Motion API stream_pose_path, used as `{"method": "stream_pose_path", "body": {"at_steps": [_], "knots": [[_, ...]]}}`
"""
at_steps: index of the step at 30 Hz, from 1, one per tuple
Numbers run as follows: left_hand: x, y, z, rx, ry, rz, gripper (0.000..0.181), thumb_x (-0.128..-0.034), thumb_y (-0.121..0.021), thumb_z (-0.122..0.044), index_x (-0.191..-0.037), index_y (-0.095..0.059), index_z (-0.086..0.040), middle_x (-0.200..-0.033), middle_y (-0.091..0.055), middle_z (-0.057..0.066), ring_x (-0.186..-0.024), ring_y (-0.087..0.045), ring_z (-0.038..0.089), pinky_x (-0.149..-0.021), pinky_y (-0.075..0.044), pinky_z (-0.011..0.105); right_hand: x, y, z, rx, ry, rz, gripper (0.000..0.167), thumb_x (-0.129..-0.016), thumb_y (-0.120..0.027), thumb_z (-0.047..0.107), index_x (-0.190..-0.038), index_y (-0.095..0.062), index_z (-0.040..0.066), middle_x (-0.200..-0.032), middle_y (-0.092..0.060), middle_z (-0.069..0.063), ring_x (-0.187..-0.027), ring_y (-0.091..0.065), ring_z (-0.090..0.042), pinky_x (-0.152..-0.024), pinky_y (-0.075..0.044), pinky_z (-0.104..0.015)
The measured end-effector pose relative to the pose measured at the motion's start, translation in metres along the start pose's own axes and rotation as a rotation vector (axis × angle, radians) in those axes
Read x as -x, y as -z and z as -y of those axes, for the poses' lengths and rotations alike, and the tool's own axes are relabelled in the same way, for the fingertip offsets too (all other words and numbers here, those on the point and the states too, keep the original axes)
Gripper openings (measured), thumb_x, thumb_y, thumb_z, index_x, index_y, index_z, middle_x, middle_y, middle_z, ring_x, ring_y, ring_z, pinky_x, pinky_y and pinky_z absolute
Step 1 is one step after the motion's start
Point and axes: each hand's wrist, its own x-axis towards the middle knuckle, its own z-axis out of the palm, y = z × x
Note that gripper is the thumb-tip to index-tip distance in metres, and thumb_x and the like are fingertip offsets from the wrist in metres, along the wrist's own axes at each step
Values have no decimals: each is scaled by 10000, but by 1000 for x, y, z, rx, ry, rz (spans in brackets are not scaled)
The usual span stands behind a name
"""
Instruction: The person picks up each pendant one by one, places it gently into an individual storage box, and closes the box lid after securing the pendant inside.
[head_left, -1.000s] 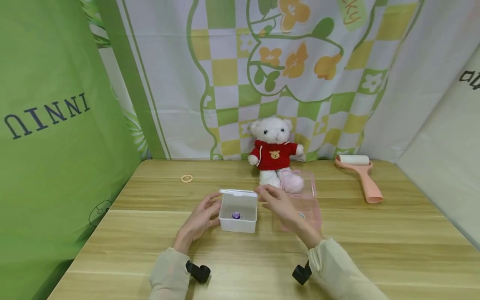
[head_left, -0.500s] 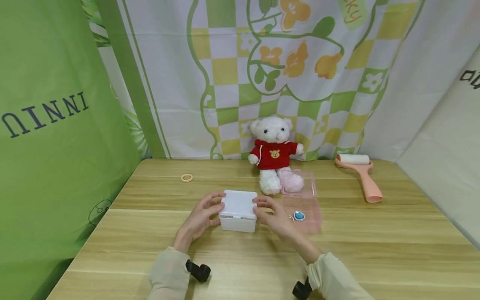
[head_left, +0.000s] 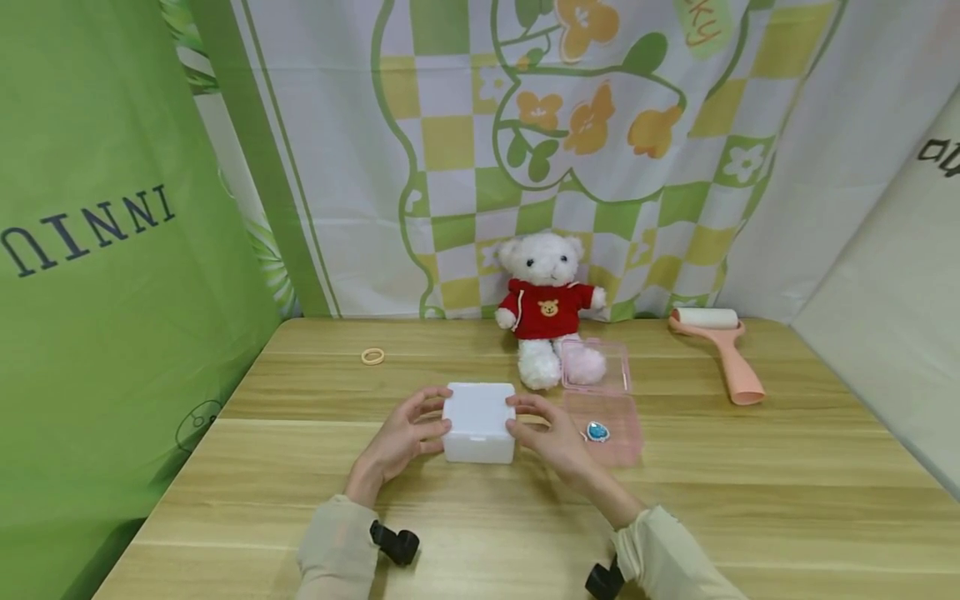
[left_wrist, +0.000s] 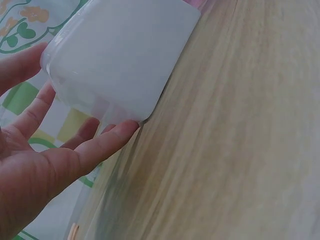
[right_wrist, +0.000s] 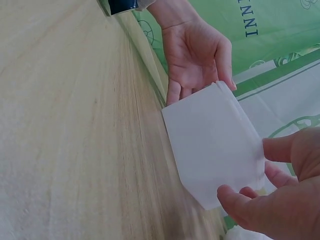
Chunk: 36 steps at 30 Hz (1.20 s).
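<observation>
A small white lidded box (head_left: 480, 410) sits on the wooden table with its lid down. My left hand (head_left: 403, 433) holds its left side, with the thumb near the front and fingers farther back. On the opposite side, my right hand (head_left: 557, 435) grips it in the same way. The left wrist view shows fingertips on the white box (left_wrist: 125, 55), and the right wrist view shows both hands at its ends. The lid hides the inside. Just right of my right hand lies an open, clear pink case (head_left: 621, 452) holding a blue-gem ring (head_left: 597, 432).
A white teddy bear (head_left: 548, 310) in a red hoodie sits behind the pink case, one foot seen through its raised lid. A peach-handled lint roller (head_left: 726, 354) lies at the back right. A small yellowish ring (head_left: 372, 363) is at the back left of the table (head_left: 285, 500).
The white box's lid, raised a second ago over a purple gem piece, has come down and now sits flush. My right hand has moved from the lid's edge to the box's right side.
</observation>
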Motion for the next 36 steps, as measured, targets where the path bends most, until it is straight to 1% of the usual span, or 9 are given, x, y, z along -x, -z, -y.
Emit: {"method": "stream_pose_path", "body": {"at_steps": [6, 12, 17, 20, 23, 26, 30, 33, 36], "knots": [[0, 0, 0, 6, 1, -2, 543, -882, -630, -17, -1373, -399, -13, -1417, -322, 251, -1107, -532, 249, -864, -508, 457, 1, 0, 0, 13, 17, 4, 306, -919, -615, 40, -1225, -604, 31, -1276, -537, -209, -1077, -592, -356, -826, -530, -393], [1, 0, 0, 3, 1, 1, 536, -889, -634, -32, -1371, -399, -15, -1426, -313, 248, -1097, -545, 239, -857, -512, 453, 3, 0, 2, 20, 33, 17, 316, -930, -600, 35, -1245, -587, 21, -1291, -528, -222, -1104, -580, -372, -827, -534, -427], [1, -2, -1, -11, 0, -6, 530, -887, -636, -35, -1363, -404, -19, -1419, -319, 250, -1100, -542, 251, -859, -512, 457, 1, 0, 2, -4, 17, 37, 315, -939, -577, 19, -1253, -560, 3, -1310, -495, -253, -1118, -568, -370, -826, -533, -449], [0, -4, -1, -38, 0, -26, 517, -879, -641, -40, -1347, -422, -29, -1407, -338, 252, -1139, -521, 297, -870, -506, 472, 1, -2, 3, -21, -4, 13, 295, -934, -582, 13, -1228, -572, 6, -1295, -507, -247, -1088, -585, -352, -794, -541, -455], [1, -6, -3, -101, -9, -60, 500, -884, -648, -73, -1340, -445, -46, -1408, -355, 245, -1204, -474, 362, -894, -492, 484, 2, -3, 6, -16, -13, -20, 270, -931, -592, 35, -1200, -591, 11, -1271, -532, -233, -1060, -597, -343, -768, -543, -465], [2, -7, -8, -188, -55, -116, 488, -897, -655, -127, -1344, -470, -63, -1408, -380, 219, -1262, -421, 404, -928, -469, 490, 3, -3, 10, -6, -12, -37, 269, -935, -596, 71, -1197, -592, 10, -1257, -545, -216, -1046, -599, -338, -782, -534, -480], [1, -15, -23, -272, -186, -197, 441, -904, -661, -137, -1304, -506, -38, -1373, -451, 171, -1280, -415, 387, -978, -439, 452, 5, 5, 21, -3, 11, -36, 292, -941, -594, 90, -1209, -573, -23, -1244, -548, -215, -1052, -593, -331, -840, -516, -496], [-3, -31, -37, -250, -303, -223, 379, -892, -658, -52, -1241, -532, 26, -1299, -519, 175, -1212, -486, 356, -963, -458, 367, 6, 17, 31, -6, 43, -21, 299, -942, -589, 74, -1203, -555, -69, -1225, -549, -236, -1071, -587, -349, -883, -501, -487], [-8, -54, -49, -203, -383, -185, 334, -880, -639, 25, -1198, -546, 75, -1226, -557, 203, -1124, -548, 333, -904, -494, 302, 6, 33, 40, 2, 76, -17, 301, -946, -585, 75, -1194, -546, -91, -1198, -555, -254, -1052, -595, -338, -891, -503, -462]]}}
